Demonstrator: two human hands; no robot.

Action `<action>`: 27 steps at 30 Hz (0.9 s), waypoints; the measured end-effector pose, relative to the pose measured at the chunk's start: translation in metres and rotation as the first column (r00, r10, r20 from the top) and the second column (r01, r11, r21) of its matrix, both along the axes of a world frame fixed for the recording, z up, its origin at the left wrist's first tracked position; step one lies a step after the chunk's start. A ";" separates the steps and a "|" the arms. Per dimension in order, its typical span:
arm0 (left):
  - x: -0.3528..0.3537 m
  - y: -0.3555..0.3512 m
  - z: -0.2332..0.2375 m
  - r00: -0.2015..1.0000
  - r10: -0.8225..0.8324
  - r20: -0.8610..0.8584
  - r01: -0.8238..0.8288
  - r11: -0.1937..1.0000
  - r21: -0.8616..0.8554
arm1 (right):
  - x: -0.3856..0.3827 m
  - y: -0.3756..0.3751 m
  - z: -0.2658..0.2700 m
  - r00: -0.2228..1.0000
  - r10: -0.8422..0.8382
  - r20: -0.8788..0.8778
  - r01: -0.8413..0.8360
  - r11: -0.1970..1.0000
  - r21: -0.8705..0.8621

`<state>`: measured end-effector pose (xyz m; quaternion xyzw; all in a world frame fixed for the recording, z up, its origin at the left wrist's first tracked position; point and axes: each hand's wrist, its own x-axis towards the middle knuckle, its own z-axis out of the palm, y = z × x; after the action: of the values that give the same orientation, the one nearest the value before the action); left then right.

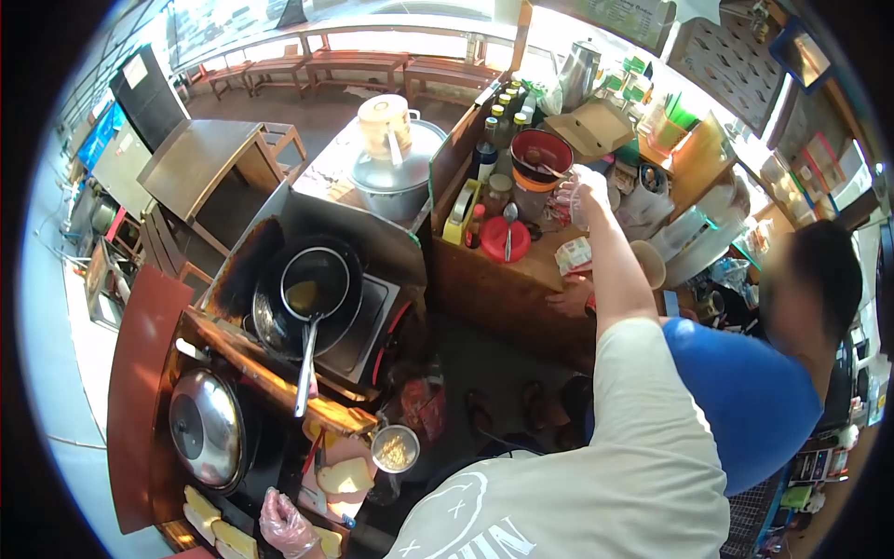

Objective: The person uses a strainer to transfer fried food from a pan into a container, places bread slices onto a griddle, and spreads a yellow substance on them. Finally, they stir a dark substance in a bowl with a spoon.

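Observation:
My right hand, in a clear plastic glove, reaches across the wooden counter to a red-and-black bowl. Its fingers look closed on the handle end of a spoon resting in that bowl; the grip is partly hidden. At the lower left, my left hand is also gloved, its fingers curled together with nothing visible in them. Bread slices lie to its left, and another slice is on a board up and to its right. Close to that slice stands a small cup of yellowish crumbs.
A pan sits in a wok on the stove, its handle pointing toward me. A domed lid covers the griddle area. A red lid with a spoon and bottles occupy the counter. A person in a blue shirt stands at my right.

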<state>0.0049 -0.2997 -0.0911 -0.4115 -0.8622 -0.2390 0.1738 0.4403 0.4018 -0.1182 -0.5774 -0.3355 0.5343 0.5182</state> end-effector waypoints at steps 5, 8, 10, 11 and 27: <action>0.045 0.061 0.005 0.997 -0.022 -0.073 0.021 1.000 -0.013 | 0.009 0.065 -0.001 0.709 0.374 0.598 -0.362 0.921 -0.147; 0.067 0.091 0.016 0.989 -0.143 0.042 0.143 0.990 0.000 | 0.003 0.055 0.033 -0.440 0.099 0.893 -0.502 0.797 -0.336; 0.073 0.101 0.028 0.987 -0.154 -0.038 0.154 0.988 -0.018 | 0.010 0.060 0.024 -0.457 -0.062 0.887 -0.604 0.754 -0.259; 0.079 0.106 0.039 0.989 -0.129 -0.070 0.127 0.991 -0.027 | 0.020 0.062 0.018 -0.450 -0.130 0.884 -0.659 0.716 -0.230; 0.194 -0.190 0.098 0.850 0.488 -0.198 -0.484 0.872 0.074 | -0.214 -0.118 0.198 0.098 -0.593 0.799 -0.994 -0.097 0.050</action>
<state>0.1989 -0.4898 0.0070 -0.2012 -0.9123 -0.1516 0.3230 0.2264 0.2842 0.0799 -0.0465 -0.9537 -0.2338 0.1833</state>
